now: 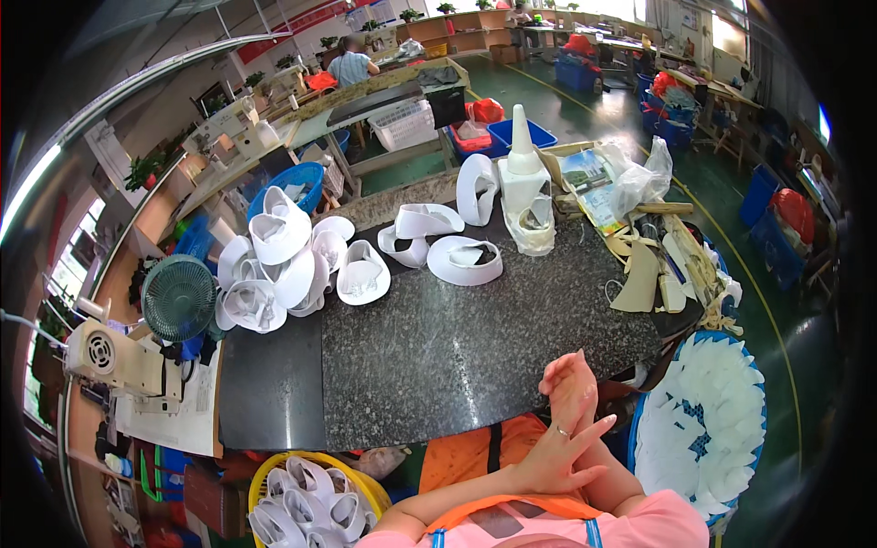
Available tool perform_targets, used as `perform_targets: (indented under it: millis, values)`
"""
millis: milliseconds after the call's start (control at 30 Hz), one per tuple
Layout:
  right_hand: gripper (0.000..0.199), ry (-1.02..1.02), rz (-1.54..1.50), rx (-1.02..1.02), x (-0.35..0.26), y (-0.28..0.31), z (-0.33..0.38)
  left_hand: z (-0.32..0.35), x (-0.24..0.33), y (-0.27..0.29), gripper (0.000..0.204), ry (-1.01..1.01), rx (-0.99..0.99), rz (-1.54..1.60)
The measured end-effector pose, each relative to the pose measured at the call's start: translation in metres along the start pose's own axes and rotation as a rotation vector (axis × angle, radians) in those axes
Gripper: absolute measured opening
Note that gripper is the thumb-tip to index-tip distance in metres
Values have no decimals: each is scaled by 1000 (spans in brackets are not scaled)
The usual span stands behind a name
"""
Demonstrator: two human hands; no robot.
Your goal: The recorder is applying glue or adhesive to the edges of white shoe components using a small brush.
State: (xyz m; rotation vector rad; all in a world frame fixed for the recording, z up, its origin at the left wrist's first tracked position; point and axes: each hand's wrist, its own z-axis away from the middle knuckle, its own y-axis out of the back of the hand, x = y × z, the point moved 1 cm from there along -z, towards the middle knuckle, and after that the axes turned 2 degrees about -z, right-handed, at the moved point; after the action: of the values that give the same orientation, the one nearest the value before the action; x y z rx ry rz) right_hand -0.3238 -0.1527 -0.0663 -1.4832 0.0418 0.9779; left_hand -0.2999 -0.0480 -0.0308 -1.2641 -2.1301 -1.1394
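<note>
Over the front right of the dark speckled stone worktop (429, 356), my two hands are together. My left hand (557, 457), with a ring on one finger, lies across my right wrist, its fingers stretched and spread. Beyond it my right hand (570, 387) is raised with its fingers loosely bent; nothing shows in it. Farther back on the worktop lie several white looped pieces, one of them a low oval loop (466, 262). More are heaped (283, 265) at the left. A white bottle with a tall cone top (522, 169) stands at the back.
Below, a yellow basket (265, 475) holds white loops. To my right stands a blue basket of white pieces (699, 420). Scraps (639, 274) and a clear plastic bag (644, 178) lie back right. Left are a green fan (179, 297) and a sewing machine (119, 361). A person (350, 68) sits far off.
</note>
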Motion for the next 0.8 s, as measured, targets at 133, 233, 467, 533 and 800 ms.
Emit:
perform_targets:
  millis: [133,233,467,533,800]
  values:
    - [43,101,162,-22,13,13,6,0,1,2,72,47,33,28]
    - [52,29,40,-239,26,18,14,-6,0,10,72,81,79,53]
    - [46,25,237,-95,28,13,33,-10,-11,32,63,76,116,50]
    - [47,13,364,-45,15,7,27,-7,-10,41,57,-9,4,31]
    - [27,300,994,-202,-23,-28,-19,-47,-108,151,53,215,141,-437]
